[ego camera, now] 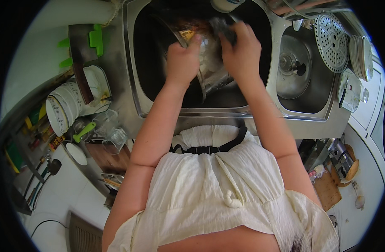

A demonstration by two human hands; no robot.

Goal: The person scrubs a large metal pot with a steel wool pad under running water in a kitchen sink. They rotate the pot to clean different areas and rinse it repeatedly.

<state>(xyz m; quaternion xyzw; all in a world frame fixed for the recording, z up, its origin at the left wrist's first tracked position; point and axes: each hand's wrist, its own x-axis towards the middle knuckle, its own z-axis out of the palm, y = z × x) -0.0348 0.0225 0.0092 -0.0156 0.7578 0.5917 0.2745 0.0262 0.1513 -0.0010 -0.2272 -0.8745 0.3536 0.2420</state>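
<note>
My left hand [182, 61] grips the rim of a metal pan [213, 71], thumb on its inner side. The pan is tilted inside the left sink basin [154, 91]. White suds and wet streaks cover part of its surface, and a brown-orange scorched patch shows near my thumb. In my right hand [244, 52] is a dark grey scouring pad [223, 30], held at the pan's far side and blurred. Whether the pad touches the metal cannot be made out. Shadow hides the pan's far edge.
A white container [227, 5] is at the basin's far edge. In the right basin lies a round metal lid [293, 67]. A perforated steamer plate [331, 42] and stacked plates [359, 58] stand right. Left are a cleaver [82, 44], bowls [61, 100] and glasses [114, 140].
</note>
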